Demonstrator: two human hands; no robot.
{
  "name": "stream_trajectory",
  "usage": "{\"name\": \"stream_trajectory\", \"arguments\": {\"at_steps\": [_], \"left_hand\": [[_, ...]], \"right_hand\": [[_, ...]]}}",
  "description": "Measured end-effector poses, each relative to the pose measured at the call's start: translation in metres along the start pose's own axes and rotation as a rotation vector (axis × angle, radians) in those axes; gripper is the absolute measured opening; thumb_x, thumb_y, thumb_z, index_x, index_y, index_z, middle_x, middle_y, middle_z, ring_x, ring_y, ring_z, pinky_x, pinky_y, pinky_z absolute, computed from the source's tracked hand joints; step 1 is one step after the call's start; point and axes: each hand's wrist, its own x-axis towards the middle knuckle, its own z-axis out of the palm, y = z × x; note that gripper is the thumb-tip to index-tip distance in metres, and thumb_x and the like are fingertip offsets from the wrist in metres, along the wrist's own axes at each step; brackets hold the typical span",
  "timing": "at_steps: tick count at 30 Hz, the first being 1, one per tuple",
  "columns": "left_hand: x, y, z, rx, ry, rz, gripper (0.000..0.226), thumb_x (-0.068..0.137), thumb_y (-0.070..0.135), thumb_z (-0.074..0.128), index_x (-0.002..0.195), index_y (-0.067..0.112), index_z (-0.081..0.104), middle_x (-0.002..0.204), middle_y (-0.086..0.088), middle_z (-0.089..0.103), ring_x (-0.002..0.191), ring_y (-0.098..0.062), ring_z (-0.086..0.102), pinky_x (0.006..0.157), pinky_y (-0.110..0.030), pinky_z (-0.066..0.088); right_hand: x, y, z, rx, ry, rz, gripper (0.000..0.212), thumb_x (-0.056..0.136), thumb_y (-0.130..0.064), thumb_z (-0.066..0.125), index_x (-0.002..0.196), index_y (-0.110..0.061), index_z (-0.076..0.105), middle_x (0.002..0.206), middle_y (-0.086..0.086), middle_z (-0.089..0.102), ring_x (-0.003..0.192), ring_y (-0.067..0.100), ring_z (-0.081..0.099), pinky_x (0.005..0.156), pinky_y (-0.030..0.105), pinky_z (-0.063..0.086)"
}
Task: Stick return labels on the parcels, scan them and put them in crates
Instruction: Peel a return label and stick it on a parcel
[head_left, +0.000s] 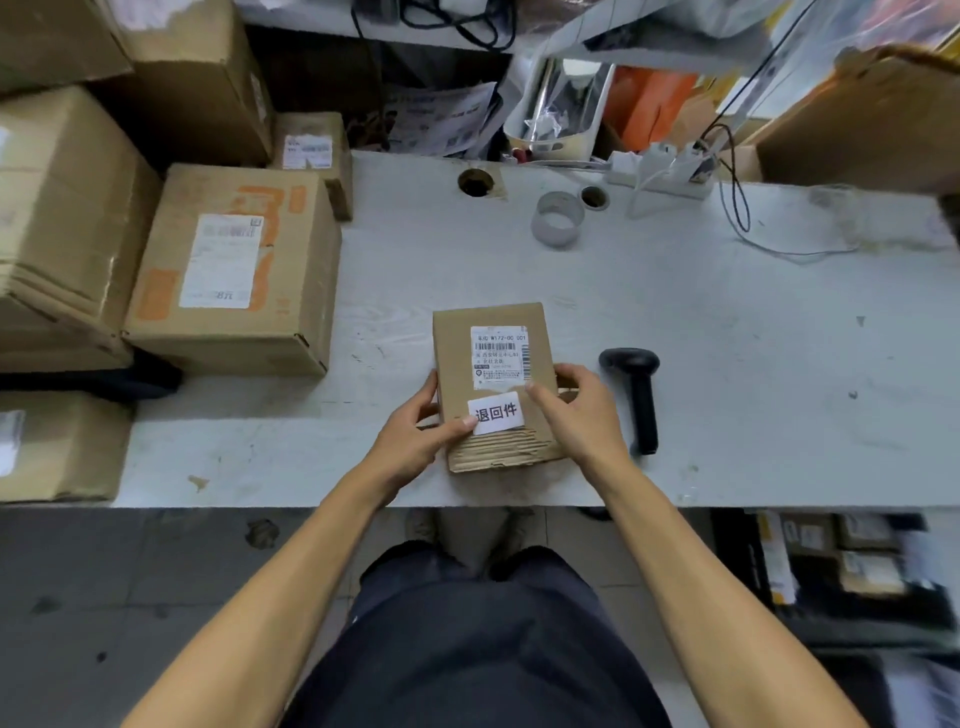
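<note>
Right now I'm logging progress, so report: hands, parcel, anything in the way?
Left hand and right hand grip small brown cardboard parcel. White return label stuck on. Black handheld scanner lying beside, untouched. Nothing blocking.

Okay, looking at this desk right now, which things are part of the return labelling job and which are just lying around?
In use: small parcel, return label, left hand, right hand, scanner.
Lying about: tape roll, power strip, cable.
</note>
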Motion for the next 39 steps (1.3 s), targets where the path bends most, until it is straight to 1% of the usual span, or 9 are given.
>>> {"name": "stream_trajectory", "arguments": {"at_steps": [2, 5, 10, 13, 18, 26, 31, 35, 39], "left_hand": [[-0.004, 0.014, -0.001, -0.011, -0.011, 0.064, 0.09, 0.082, 0.04, 0.08, 0.154, 0.051, 0.028, 0.141, 0.007, 0.057, 0.123, -0.018, 0.061, 0.098, -0.044, 0.055], [-0.01, 0.045, 0.001, -0.02, -0.032, 0.147, 0.096, 0.073, 0.046, 0.084, 0.153, 0.05, 0.032, 0.14, 0.004, 0.058, 0.119, -0.023, 0.064, 0.096, -0.049, 0.057], [-0.014, 0.093, 0.044, 0.007, -0.142, 0.218, 0.1, 0.061, 0.061, 0.081, 0.151, 0.049, 0.038, 0.138, 0.001, 0.06, 0.124, -0.024, 0.06, 0.094, -0.057, 0.056], [-0.014, 0.108, 0.09, 0.019, -0.213, 0.259, 0.094, 0.063, 0.061, 0.082, 0.148, 0.052, 0.041, 0.138, -0.002, 0.061, 0.126, -0.027, 0.058, 0.094, -0.06, 0.056], [-0.018, 0.119, 0.192, 0.12, -0.354, 0.291, 0.083, 0.077, 0.05, 0.077, 0.15, 0.048, 0.039, 0.131, 0.0, 0.066, 0.121, -0.024, 0.063, 0.091, -0.052, 0.059], [-0.027, 0.081, 0.381, 0.264, -0.692, 0.212, 0.076, 0.08, 0.032, 0.076, 0.149, 0.043, 0.045, 0.122, -0.005, 0.072, 0.11, -0.019, 0.07, 0.085, -0.053, 0.059], [-0.041, 0.045, 0.472, 0.43, -0.86, 0.13, 0.055, 0.092, 0.021, 0.071, 0.133, 0.054, 0.057, 0.114, 0.002, 0.075, 0.106, -0.021, 0.072, 0.084, -0.055, 0.057], [-0.044, 0.023, 0.529, 0.609, -0.965, 0.066, 0.062, 0.087, 0.027, 0.074, 0.139, 0.052, 0.052, 0.111, 0.004, 0.076, 0.102, -0.017, 0.07, 0.092, -0.06, 0.054], [-0.038, 0.0, 0.583, 0.707, -1.051, -0.012, 0.061, 0.09, 0.022, 0.069, 0.142, 0.048, 0.051, 0.115, 0.001, 0.075, 0.1, -0.029, 0.058, 0.087, -0.052, 0.054]], "right_hand": [[-0.008, -0.003, -0.009, 0.109, 0.081, -0.014, 0.029, 0.09, -0.029, 0.072, 0.117, -0.025, 0.062, 0.115, -0.011, 0.065, 0.091, -0.001, 0.063, 0.075, 0.018, 0.05], [-0.018, -0.011, -0.032, 0.254, 0.148, -0.108, 0.024, 0.092, -0.024, 0.071, 0.114, -0.027, 0.062, 0.111, -0.01, 0.067, 0.088, -0.004, 0.063, 0.077, 0.02, 0.053], [-0.025, -0.014, -0.098, 0.435, 0.148, -0.242, 0.029, 0.088, -0.032, 0.077, 0.113, -0.031, 0.063, 0.108, -0.004, 0.066, 0.095, 0.006, 0.065, 0.078, 0.026, 0.056], [-0.035, -0.002, -0.141, 0.537, 0.183, -0.244, 0.034, 0.087, -0.038, 0.076, 0.117, -0.033, 0.061, 0.116, -0.006, 0.065, 0.108, 0.015, 0.067, 0.082, 0.03, 0.059], [-0.07, 0.054, -0.226, 0.617, 0.326, -0.22, 0.024, 0.095, -0.027, 0.068, 0.117, -0.031, 0.06, 0.118, -0.007, 0.064, 0.099, 0.004, 0.07, 0.072, 0.022, 0.058], [-0.153, 0.199, -0.327, 0.678, 0.694, -0.073, 0.025, 0.093, -0.034, 0.072, 0.115, -0.036, 0.061, 0.121, -0.007, 0.067, 0.113, 0.014, 0.066, 0.096, 0.037, 0.055], [-0.209, 0.283, -0.352, 0.714, 0.872, 0.153, 0.041, 0.092, -0.038, 0.072, 0.129, -0.03, 0.058, 0.122, -0.006, 0.066, 0.114, 0.017, 0.064, 0.096, 0.042, 0.056], [-0.238, 0.333, -0.355, 0.763, 0.96, 0.292, 0.047, 0.09, -0.041, 0.073, 0.132, -0.028, 0.056, 0.124, -0.005, 0.064, 0.113, 0.015, 0.063, 0.097, 0.041, 0.055], [-0.256, 0.369, -0.361, 0.773, 1.044, 0.389, 0.045, 0.092, -0.039, 0.071, 0.132, -0.027, 0.056, 0.118, -0.014, 0.061, 0.106, 0.004, 0.059, 0.096, 0.031, 0.049]]}}
